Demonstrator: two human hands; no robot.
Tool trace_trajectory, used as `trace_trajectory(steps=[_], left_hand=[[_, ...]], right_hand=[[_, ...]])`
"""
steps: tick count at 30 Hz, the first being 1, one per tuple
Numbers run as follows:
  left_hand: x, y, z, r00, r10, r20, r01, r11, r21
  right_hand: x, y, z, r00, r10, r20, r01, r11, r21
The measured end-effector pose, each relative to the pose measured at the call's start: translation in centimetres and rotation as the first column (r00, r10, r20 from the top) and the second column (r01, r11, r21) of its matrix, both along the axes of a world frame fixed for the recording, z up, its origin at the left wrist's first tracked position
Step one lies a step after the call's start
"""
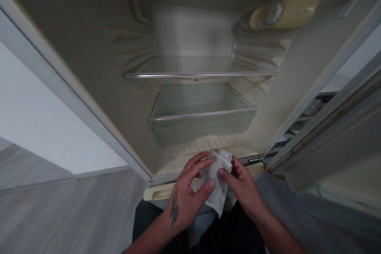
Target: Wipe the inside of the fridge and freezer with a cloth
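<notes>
A folded white cloth (pixel 216 180) hangs between my two hands, just in front of the bottom edge of an open fridge. My right hand (pixel 239 182) pinches the cloth's right side, with the thumb on top. On the other side, my left hand (pixel 193 186) has its thumb and fingers around the cloth's left part, fingers bent over it. Behind the cloth lies the fridge's ribbed floor (pixel 208 143). A clear drawer (pixel 205 123) sits above that floor, below a glass shelf (pixel 193 74) with a shiny front rim.
The fridge door (pixel 342 139) stands open at the right. A yellowed housing with a round dial (pixel 274 13) is on the upper right inner wall. A pale trim piece (pixel 159 192) runs along the fridge's lower front. Grey wood-look floor (pixel 74 214) lies at the left.
</notes>
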State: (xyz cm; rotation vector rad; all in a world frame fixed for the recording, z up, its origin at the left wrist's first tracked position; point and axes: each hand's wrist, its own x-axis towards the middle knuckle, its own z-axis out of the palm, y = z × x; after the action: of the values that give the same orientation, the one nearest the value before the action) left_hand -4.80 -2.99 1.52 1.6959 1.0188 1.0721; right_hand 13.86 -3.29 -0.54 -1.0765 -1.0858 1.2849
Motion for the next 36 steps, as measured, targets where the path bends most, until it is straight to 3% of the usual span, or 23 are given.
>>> trace_trajectory(steps=[3,6,8,11,14,19,25,33,36], left_hand=[[-0.7,1.2,-0.4,0.994,0.071,-0.08,-0.065,0.995,0.078],[-1.2,2.0,0.0,0.996,-0.085,-0.027,0.084,0.995,-0.045],[-1.3,2.5,0.3,0.974,-0.221,0.039,0.224,0.964,-0.144],[-1.3,2.9,0.5,0.927,-0.372,0.047,0.373,0.901,-0.222],[-1.1,3.1,0.4,0.901,-0.432,0.038,0.423,0.857,-0.293],[-1.2,2.6,0.7,0.909,-0.41,0.072,0.407,0.839,-0.36],[-1.8,2.4,1.2,0.951,-0.306,0.036,0.303,0.904,-0.3],[-2.4,2.6,0.6,0.967,-0.247,0.059,0.254,0.918,-0.305],[-2.5,2.7,0.6,0.971,-0.233,0.062,0.24,0.921,-0.308]], right_hand=[[1.1,-0.3,0.5,0.993,0.054,-0.107,-0.064,0.993,-0.097],[2.6,-0.8,0.8,0.959,0.172,-0.224,-0.207,0.968,-0.14],[3.5,-1.1,0.8,0.929,0.227,-0.292,-0.278,0.949,-0.148],[4.6,-1.3,0.6,0.916,0.235,-0.325,-0.301,0.939,-0.169],[5.5,-1.4,-0.1,0.926,0.207,-0.315,-0.278,0.94,-0.2],[5.9,-1.6,-1.5,0.952,0.173,-0.253,-0.224,0.956,-0.189],[4.9,-2.2,-2.4,0.97,0.224,-0.096,-0.232,0.969,-0.089],[3.6,-2.6,-3.6,0.972,0.202,-0.122,-0.197,0.979,0.051],[3.3,-2.5,-3.4,0.983,0.161,-0.083,-0.158,0.986,0.046]])
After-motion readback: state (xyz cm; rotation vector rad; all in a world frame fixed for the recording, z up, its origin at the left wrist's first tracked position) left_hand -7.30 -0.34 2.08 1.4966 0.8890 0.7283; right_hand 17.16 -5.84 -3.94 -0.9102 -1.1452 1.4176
